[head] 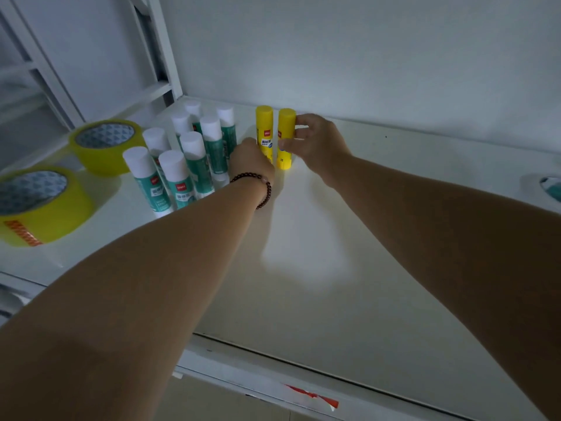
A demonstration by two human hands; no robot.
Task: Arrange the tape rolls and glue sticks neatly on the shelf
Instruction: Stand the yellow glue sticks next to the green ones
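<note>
Two yellow glue sticks stand upright side by side near the back of the white shelf (349, 268). My left hand (252, 161), with a bead bracelet on its wrist, grips the left yellow glue stick (264, 123) low down. My right hand (318, 144) pinches the right yellow glue stick (286, 126) from its right side. Left of them stands a cluster of several green glue sticks with white caps (194, 156). Two yellow tape rolls lie flat at the far left, one further back (106, 147) and one nearer (39, 205).
The shelf's back wall (364, 56) rises just behind the glue sticks. A white frame post (164, 47) stands at the back left corner. A partly visible roll (549, 186) sits at the right edge. The shelf's front lip (273, 369) carries a red label.
</note>
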